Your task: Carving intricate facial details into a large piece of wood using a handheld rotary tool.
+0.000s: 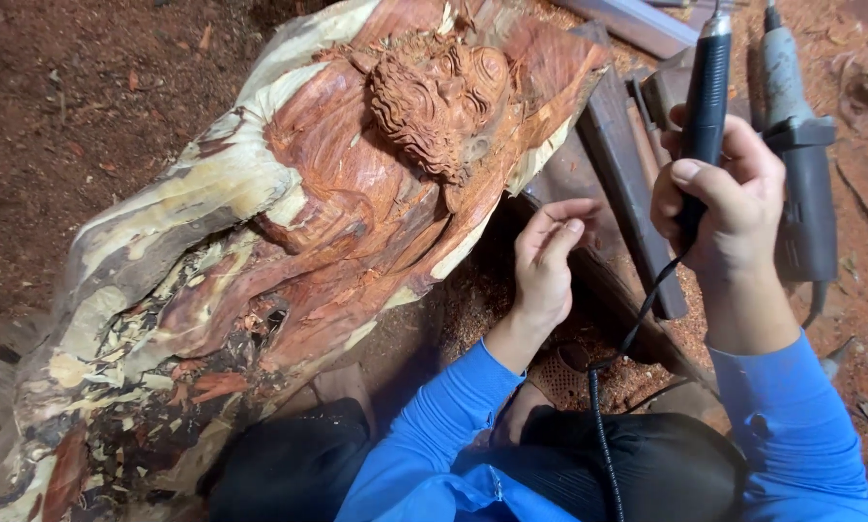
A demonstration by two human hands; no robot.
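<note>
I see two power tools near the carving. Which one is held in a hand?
The slim black rotary handpiece, gripped upright in the right hand with its black cord hanging down. The bulkier grey grinder lies untouched on the sawdust behind that hand.

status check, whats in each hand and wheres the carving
Right hand gripping black rotary tool, tip up, clear of the wood. Left hand empty, fingers curled, beside carving. Grey grinder lies behind right hand.
</note>
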